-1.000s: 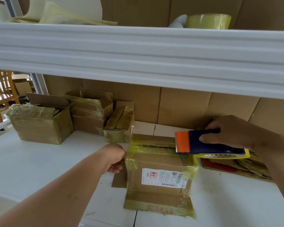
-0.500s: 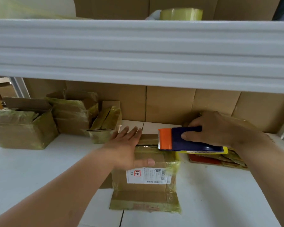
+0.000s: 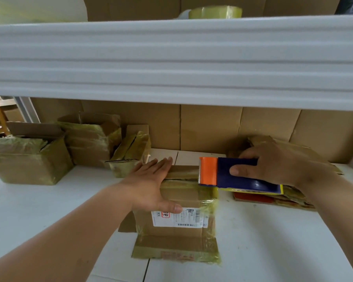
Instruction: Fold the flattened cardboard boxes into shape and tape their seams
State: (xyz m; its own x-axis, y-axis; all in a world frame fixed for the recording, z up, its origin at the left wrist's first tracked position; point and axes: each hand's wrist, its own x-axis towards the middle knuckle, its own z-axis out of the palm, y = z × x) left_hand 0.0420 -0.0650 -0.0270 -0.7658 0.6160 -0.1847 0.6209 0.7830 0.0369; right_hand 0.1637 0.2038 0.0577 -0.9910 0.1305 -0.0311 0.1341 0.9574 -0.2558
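under the shelf, on the white bench (image 3: 49, 200) | left hand (image 3: 151, 186) flat, fingers straight, pressing box (image 3: 181, 235) top | right hand (image 3: 277, 161) gripping tape dispenser (image 3: 232, 176) at seam | best pulled straight, flaps kept pinned

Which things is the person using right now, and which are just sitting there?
In use:
- box with the label, pressed flat by the left hand
- tape dispenser, gripped by the right hand

Just sitting there:
- three taped boxes at the back left
- flattened cardboard on the right
- tape roll on the upper shelf
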